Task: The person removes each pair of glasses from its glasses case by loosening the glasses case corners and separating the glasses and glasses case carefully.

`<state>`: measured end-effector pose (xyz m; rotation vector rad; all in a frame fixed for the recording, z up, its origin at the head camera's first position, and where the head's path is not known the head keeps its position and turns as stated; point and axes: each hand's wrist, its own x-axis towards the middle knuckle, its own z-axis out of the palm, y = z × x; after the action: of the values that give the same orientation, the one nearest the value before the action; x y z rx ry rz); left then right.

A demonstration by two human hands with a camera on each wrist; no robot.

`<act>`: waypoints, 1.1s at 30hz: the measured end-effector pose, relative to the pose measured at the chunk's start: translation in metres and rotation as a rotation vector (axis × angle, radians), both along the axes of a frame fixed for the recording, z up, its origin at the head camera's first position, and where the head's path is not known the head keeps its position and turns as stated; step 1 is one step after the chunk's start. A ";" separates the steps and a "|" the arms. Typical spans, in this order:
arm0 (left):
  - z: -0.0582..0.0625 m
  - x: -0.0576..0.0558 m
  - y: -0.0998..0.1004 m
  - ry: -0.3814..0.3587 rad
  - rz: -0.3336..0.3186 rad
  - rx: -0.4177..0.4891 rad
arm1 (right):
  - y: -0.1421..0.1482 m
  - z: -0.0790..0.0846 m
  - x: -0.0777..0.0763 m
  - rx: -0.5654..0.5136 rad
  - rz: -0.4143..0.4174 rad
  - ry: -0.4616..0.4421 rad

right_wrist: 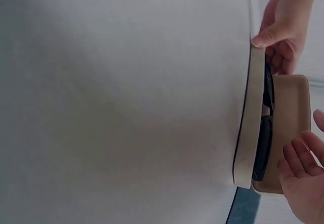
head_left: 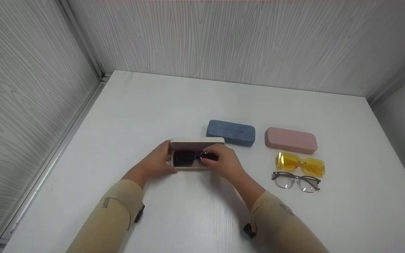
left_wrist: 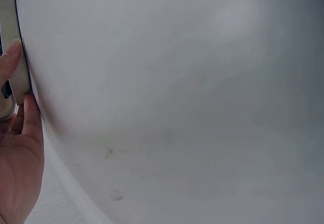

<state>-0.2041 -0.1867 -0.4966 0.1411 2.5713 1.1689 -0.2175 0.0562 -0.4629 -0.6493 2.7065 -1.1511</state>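
Note:
A cream glasses case [head_left: 197, 140] lies on the table with its lid raised. Dark sunglasses [head_left: 184, 158] sit inside it, their right lens partly hidden by fingers in the head view. My left hand [head_left: 156, 160] grips the left end of the case, thumb at the front wall and fingers behind. In the left wrist view that hand [left_wrist: 21, 161] holds the case's edge. My right hand [head_left: 226, 162] is over the right part of the case. The right wrist view shows this hand [right_wrist: 306, 183] with its fingers loosely extended near the lid, apart from the sunglasses [right_wrist: 263, 148].
A blue case [head_left: 231, 133] stands just behind the cream one, and a pink case [head_left: 291, 140] is to its right. Below the pink case lie yellow-tinted glasses [head_left: 312, 166] and clear glasses with dark upper rims [head_left: 296, 176]. Wood-grain panels [head_left: 223, 42] border the white table [head_left: 153, 102].

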 end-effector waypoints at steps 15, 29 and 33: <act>0.000 -0.001 -0.001 0.000 0.000 0.040 | -0.032 -0.013 0.001 0.300 0.017 0.114; -0.002 -0.001 -0.001 -0.004 -0.014 0.042 | -0.040 -0.020 -0.004 0.460 -0.029 0.234; -0.002 -0.001 -0.002 -0.019 -0.007 -0.004 | -0.040 -0.019 -0.004 0.448 -0.042 0.230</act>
<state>-0.2052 -0.1889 -0.4986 0.1377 2.5540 1.1572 -0.2212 0.0159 -0.4818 -0.6867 3.0294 -0.4628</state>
